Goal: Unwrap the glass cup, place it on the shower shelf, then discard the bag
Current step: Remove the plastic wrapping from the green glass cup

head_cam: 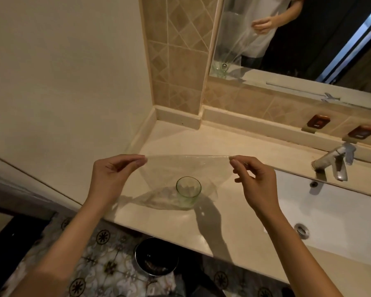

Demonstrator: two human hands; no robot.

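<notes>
Above the counter (234,228), both hands pinch the bag's (186,166) taut top edge.

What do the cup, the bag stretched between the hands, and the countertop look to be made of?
Cup: clear, green-tinted glass, seen through to its base. Bag: thin, glossy, transparent plastic film, wrinkled at the bottom. Countertop: cream, polished, probably stone or a composite; it shows soft reflections.

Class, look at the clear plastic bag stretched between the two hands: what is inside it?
The glass cup stands upright inside the clear plastic bag, resting on the counter. It looks empty. The crumpled film hides the cup's base, so that part is unclear.
</notes>
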